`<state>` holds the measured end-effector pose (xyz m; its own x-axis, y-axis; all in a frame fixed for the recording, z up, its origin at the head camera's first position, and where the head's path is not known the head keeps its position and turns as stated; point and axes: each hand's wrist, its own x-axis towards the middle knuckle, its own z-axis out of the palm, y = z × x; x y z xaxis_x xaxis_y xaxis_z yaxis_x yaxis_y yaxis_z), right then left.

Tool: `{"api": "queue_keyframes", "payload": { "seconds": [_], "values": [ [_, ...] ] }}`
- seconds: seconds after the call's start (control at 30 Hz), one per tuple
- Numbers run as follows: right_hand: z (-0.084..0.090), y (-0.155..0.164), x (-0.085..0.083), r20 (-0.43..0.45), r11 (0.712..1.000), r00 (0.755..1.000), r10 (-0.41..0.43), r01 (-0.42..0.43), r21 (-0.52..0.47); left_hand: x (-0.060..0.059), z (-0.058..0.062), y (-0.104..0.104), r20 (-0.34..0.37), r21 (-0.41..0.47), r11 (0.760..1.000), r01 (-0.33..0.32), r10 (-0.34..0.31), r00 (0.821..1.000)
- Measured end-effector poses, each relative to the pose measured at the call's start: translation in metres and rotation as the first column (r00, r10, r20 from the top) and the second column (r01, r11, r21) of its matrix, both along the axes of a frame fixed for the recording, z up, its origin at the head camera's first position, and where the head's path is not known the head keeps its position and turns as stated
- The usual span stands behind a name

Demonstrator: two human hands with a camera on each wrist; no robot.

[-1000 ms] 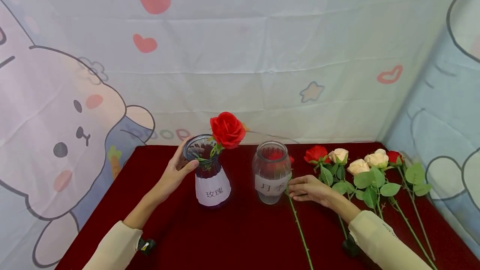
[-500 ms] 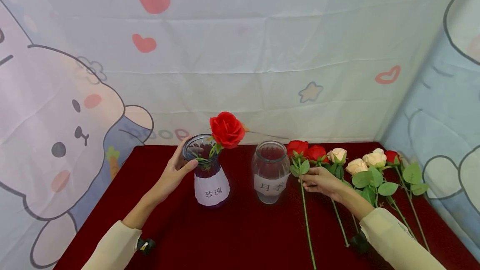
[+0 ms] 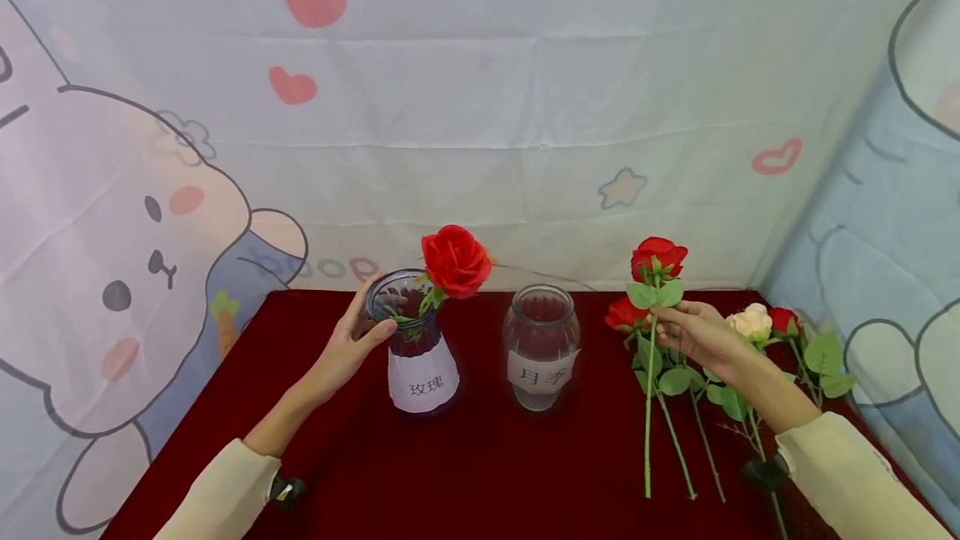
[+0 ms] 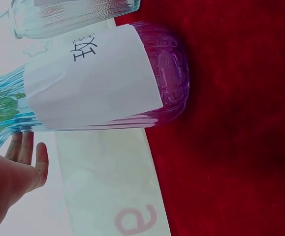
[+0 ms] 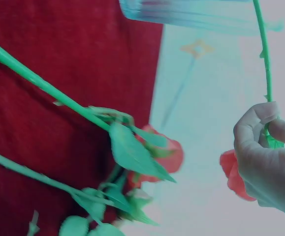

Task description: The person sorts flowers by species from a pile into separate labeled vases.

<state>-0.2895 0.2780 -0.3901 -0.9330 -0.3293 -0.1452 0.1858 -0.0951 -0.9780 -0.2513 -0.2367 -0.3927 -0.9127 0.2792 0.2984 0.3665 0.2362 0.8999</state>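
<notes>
Rose vase (image 3: 417, 346), purple glass w/ paper label, stood at table's left; our left hand (image 3: 347, 347) curled round its neck, prob. to steady it, one red bloom (image 3: 454, 260) already inside. Clear jar (image 3: 540, 347) sat empty just beside it. Further right, our right hand (image 3: 693, 330) pinched the red rose (image 3: 657, 257) below its head, fingers clamped on stem, upright, foot near the red cloth (image 3: 480, 473). Half a sec earlier it lay flat w/ the other flowers (image 3: 753, 322).

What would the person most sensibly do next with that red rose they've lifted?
Probably carry the red rose, pinched in the right hand, leftward over the purple vase: the left hand grips its neck, and it already holds one red bloom.
</notes>
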Motion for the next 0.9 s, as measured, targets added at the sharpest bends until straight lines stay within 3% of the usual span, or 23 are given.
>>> {"api": "queue_keyframes", "payload": {
  "seconds": [0.27,0.57,0.73,0.9],
  "values": [
    [0.030,0.024,0.008,-0.012,0.976,1.000,-0.019,0.016,-0.218,-0.001,-0.001,0.000,0.008,0.011,1.000,0.018,-0.018,1.000],
    [0.047,0.035,0.016,0.007,0.871,0.999,0.052,-0.042,-0.489,-0.001,-0.001,0.000,0.007,0.014,0.999,0.033,-0.033,0.999],
    [0.055,0.029,0.019,0.019,0.826,0.998,0.055,-0.035,-0.562,-0.001,-0.001,0.001,-0.006,0.008,1.000,0.027,-0.027,1.000],
    [0.064,0.021,0.023,0.046,0.808,0.998,0.038,-0.004,-0.589,-0.001,-0.002,0.001,-0.002,0.008,1.000,0.012,-0.012,1.000]
  ]
}}
